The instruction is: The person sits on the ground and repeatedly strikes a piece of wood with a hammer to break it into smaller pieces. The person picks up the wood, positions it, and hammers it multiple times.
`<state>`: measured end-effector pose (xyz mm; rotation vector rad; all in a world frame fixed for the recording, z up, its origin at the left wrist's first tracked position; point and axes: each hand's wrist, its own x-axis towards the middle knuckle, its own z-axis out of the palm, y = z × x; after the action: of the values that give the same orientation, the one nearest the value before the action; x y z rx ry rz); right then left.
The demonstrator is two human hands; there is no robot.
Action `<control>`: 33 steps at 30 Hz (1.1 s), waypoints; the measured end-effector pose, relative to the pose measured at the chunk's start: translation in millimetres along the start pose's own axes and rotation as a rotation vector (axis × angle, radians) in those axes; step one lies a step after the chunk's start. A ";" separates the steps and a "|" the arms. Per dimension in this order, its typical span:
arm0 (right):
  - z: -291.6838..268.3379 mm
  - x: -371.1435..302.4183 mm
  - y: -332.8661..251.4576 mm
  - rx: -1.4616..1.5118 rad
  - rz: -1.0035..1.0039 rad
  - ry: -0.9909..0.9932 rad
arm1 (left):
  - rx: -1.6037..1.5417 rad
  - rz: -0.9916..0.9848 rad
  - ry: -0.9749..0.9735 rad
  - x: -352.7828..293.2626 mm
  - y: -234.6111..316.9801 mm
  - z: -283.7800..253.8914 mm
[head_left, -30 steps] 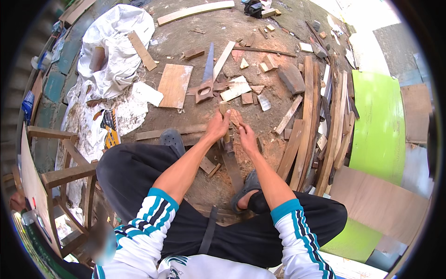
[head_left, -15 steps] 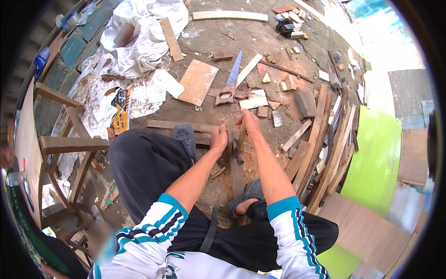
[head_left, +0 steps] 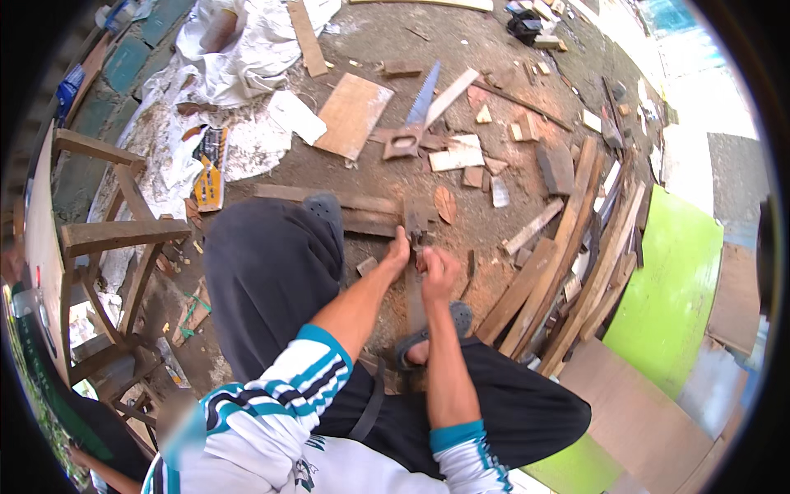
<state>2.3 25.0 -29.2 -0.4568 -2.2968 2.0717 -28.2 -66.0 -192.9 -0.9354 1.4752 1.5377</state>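
Nearer the wearer than the handsaw, the narrow board runs lengthwise by both hands. Since half a second ago, the left hand and right hand have drawn together; the wooden handle then seen at the right is no longer discernible. Both therefore attend to one spot. Right-hand fingers appear curled; what either grips cannot be determined.
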 end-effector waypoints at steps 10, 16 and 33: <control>-100.7 -20.9 -22.8 0.599 -0.039 0.212 | 0.163 0.130 0.145 -46.6 30.6 14.8; -133.4 -36.8 -51.4 0.733 -0.026 0.110 | 0.300 0.321 0.211 -43.3 28.5 12.2; -132.1 -87.5 -109.7 0.542 -0.101 0.084 | 0.608 0.429 0.003 -126.1 22.6 5.2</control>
<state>90.7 125.0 109.8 -0.3804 -1.5749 2.4309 3.5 -67.4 -68.6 -0.2720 2.0730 1.2299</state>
